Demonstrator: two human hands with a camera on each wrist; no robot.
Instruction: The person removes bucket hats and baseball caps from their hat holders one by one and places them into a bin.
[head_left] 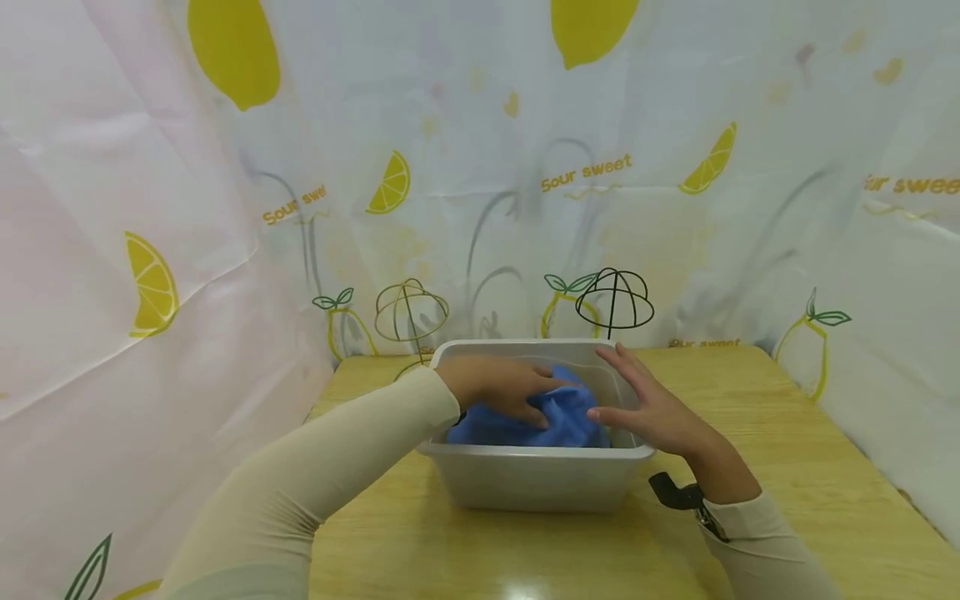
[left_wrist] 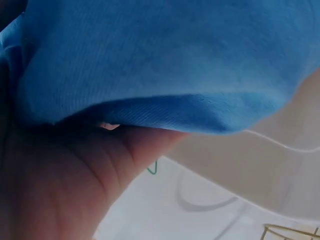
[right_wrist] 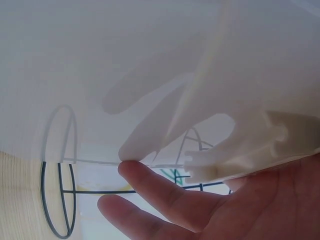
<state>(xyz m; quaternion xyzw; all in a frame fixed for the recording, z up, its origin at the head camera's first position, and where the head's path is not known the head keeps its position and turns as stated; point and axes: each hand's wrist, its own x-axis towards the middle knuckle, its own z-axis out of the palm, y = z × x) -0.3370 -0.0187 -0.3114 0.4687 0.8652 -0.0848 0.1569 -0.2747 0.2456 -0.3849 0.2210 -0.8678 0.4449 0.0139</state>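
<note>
A light grey plastic bin [head_left: 536, 483] stands on the wooden table, with a blue cloth [head_left: 570, 421] bunched inside it. My left hand [head_left: 502, 387] reaches in over the bin's left side and grips the cloth between thumb and fingers. In the left wrist view the blue fabric [left_wrist: 175, 55] fills the top, and its folded edge hangs over the thumb. My right hand [head_left: 660, 412] is at the bin's right rim, fingers spread and holding nothing. The right wrist view shows its fingertips [right_wrist: 131, 170] right by the bin's smooth wall [right_wrist: 90, 60].
Behind the bin stand a gold wire dome stand [head_left: 411, 312] at left and a black wire dome stand [head_left: 615, 300] at right. The wooden table [head_left: 750, 433] extends to both sides. A white curtain [head_left: 465, 108] with lemon prints surrounds its back and sides.
</note>
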